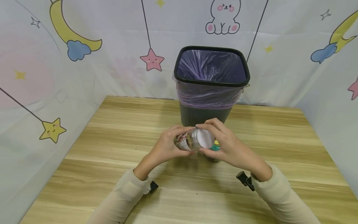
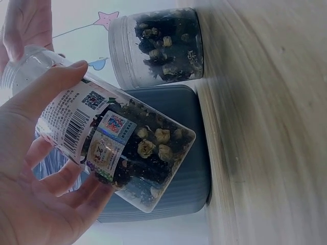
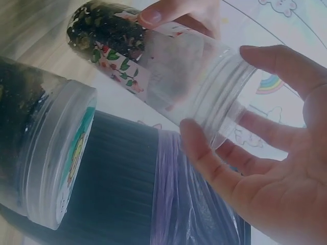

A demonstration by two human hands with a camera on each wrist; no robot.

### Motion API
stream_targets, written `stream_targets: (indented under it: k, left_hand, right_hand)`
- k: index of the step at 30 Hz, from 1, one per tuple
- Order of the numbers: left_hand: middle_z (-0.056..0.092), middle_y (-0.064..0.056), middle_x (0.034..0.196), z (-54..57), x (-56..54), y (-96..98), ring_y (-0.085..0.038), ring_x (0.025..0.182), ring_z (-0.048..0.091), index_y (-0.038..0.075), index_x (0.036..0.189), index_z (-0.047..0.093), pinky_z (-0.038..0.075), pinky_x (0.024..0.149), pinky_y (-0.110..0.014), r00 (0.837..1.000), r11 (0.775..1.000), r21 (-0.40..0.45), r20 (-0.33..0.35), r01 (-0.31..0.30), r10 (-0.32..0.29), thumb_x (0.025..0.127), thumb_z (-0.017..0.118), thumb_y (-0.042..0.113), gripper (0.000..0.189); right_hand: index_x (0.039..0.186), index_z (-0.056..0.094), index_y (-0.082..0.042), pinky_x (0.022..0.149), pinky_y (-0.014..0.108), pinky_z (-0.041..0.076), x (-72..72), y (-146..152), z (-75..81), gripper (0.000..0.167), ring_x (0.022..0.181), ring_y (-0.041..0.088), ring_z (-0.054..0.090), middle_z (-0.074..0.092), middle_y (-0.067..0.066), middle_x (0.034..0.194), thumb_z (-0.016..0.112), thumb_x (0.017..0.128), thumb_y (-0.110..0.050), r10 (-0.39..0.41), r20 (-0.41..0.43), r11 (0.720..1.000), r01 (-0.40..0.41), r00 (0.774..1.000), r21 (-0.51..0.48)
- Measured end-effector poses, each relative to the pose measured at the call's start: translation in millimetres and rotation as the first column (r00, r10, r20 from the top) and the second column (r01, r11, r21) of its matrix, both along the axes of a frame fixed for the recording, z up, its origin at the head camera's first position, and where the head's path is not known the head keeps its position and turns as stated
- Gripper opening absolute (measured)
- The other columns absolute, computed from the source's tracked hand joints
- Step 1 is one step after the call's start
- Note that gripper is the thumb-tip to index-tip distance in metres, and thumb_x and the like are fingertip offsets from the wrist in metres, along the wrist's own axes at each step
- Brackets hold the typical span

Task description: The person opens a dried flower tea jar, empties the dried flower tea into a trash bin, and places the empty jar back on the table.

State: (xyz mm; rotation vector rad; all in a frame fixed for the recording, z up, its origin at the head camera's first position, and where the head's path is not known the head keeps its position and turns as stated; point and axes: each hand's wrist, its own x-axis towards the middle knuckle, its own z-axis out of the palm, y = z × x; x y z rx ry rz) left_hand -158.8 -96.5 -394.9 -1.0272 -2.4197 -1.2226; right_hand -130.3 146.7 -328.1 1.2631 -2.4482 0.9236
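Note:
My left hand grips a clear plastic jar round its label, thumb on one side and fingers on the other. Dark dried tea with small pale flower buds has slid to the bottom end, and the jar is tilted over the table. At its other end, my right hand holds the clear, ridged lid between thumb and fingers; its white top shows in the head view. Close by stands a second jar of similar dark tea, upright, with a green and yellow picture on its lid.
Behind the jars a dark bin stands at the back of the wooden table, lined with a purple plastic bag. A white cloth with cartoon prints hangs behind and at both sides.

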Motion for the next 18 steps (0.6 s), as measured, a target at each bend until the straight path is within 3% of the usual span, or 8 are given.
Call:
stream_targets:
  k: [7,18]
  left_hand:
    - [0.067,-0.007,0.112,0.7,0.1,0.1,-0.018,0.099,0.062,0.013,0.132,0.066,0.055,0.082,-0.034,1.000,1.000,0.003,-0.005,0.011,-0.011,0.065,0.095,0.017,0.074]
    - [0.067,-0.006,0.113,3.6,3.3,1.9,-0.018,0.101,0.062,0.014,0.132,0.066,0.054,0.083,-0.035,1.000,1.000,-0.013,0.005,0.008,-0.008,0.065,0.096,0.020,0.074]
  right_hand:
    - [0.138,0.055,-0.007,0.088,0.036,0.049,0.1,4.0,2.1,0.063,0.116,0.020,0.048,0.048,0.007,0.133,0.079,0.080,-0.003,0.065,0.016,0.998,-0.065,0.998,-0.028]
    - [0.138,0.057,-0.008,0.088,0.036,0.050,2.7,9.7,4.3,0.063,0.122,0.022,0.046,0.046,0.006,0.136,0.076,0.079,0.002,0.087,0.049,0.994,-0.084,0.995,-0.071]
